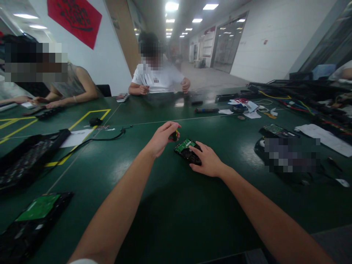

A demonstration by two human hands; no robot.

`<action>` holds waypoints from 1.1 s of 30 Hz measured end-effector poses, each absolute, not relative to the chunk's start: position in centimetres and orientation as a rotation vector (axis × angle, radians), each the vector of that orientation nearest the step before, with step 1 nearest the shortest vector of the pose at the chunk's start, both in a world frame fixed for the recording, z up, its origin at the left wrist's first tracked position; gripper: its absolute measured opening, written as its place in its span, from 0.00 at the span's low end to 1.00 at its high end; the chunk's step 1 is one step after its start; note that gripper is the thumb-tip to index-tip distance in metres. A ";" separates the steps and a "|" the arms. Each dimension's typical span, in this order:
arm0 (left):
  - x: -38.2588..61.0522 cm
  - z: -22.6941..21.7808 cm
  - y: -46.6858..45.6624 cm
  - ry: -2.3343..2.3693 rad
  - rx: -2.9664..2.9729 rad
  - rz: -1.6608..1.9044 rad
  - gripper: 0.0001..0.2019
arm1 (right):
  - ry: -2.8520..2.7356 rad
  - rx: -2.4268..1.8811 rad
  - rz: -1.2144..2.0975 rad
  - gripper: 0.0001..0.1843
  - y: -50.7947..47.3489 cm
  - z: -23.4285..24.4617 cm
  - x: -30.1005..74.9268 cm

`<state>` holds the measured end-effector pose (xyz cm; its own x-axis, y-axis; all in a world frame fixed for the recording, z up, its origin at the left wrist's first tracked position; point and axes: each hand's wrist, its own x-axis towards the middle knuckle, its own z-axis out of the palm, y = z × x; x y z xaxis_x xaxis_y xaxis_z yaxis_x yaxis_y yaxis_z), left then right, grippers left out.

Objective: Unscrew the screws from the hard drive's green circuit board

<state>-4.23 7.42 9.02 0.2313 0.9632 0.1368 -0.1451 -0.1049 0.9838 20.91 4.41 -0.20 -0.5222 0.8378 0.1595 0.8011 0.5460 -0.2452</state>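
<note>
On the green table in front of me lies a black device with a green circuit board (184, 145) showing on its upper side. My right hand (206, 160) rests on its right part, fingers spread over the black casing. Just above and left of the board is my left hand (164, 138), raised off the table with its fingers closed. It grips a small black and yellow object (175, 136), mostly hidden by the fingers, whose kind I cannot make out.
At left lie a black tray of small parts (30, 157), a black cable (107, 138) and another device with a green board (38, 209). To the right are a pixelated dark item (288, 154), a white cloth (327, 138) and bundled wires. A screwdriver-like tool (206, 110) lies ahead. Two people sit opposite.
</note>
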 end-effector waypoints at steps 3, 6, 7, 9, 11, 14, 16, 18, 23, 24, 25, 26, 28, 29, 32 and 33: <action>-3.8 8.6 7.6 0.823 1.176 1.213 0.15 | -2.525 -1.373 0.212 0.47 4.4 -0.1 20.9; -3.1 8.0 7.9 0.781 1.065 1.269 0.16 | -2.530 -1.377 0.232 0.47 4.4 0.0 20.9; -2.8 7.8 7.9 0.768 1.046 1.292 0.15 | -2.535 -1.377 0.237 0.47 4.4 0.0 20.9; -2.5 7.7 8.0 0.763 1.023 1.328 0.15 | -2.541 -1.378 0.241 0.47 4.4 0.1 20.9; -2.5 7.7 8.0 0.780 1.032 1.323 0.15 | -2.542 -1.376 0.237 0.47 4.4 0.2 20.8; -3.0 8.0 8.1 0.834 1.081 1.273 0.13 | -2.537 -1.370 0.227 0.47 4.4 0.2 20.8; -3.5 8.0 8.3 0.867 1.116 1.252 0.13 | -2.537 -1.370 0.233 0.47 4.3 0.2 20.9; -4.0 8.1 8.5 0.906 1.161 1.259 0.13 | -2.537 -1.374 0.241 0.47 4.3 0.3 20.9; -4.7 8.3 8.6 0.991 1.224 1.274 0.14 | -2.532 -1.385 0.246 0.46 4.3 0.4 20.9; -4.7 8.5 8.5 1.003 1.224 1.271 0.15 | -2.533 -1.385 0.247 0.47 4.3 0.4 20.9; -4.8 8.6 8.4 1.007 1.225 1.263 0.15 | -2.535 -1.383 0.245 0.47 4.3 0.4 20.9; -4.7 8.8 8.2 1.002 1.224 1.253 0.15 | -2.538 -1.381 0.241 0.47 4.3 0.4 20.8; -4.6 9.0 7.9 0.969 1.206 1.233 0.14 | -2.540 -1.378 0.230 0.47 4.3 0.4 20.8; -4.5 9.1 7.8 0.944 1.188 1.230 0.14 | -2.538 -1.378 0.225 0.47 4.3 0.4 20.8; -3.8 8.9 7.8 0.860 1.095 1.253 0.12 | -2.531 -1.379 0.223 0.47 4.3 0.3 20.7; -3.5 8.7 7.8 0.834 1.060 1.269 0.12 | -2.532 -1.379 0.226 0.47 4.3 0.3 20.7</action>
<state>-3.45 7.80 8.73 0.1407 0.9877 0.0686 -0.3287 -0.0187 0.9443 20.75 4.27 0.31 -0.5214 0.8412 0.1430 0.8026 0.5404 -0.2524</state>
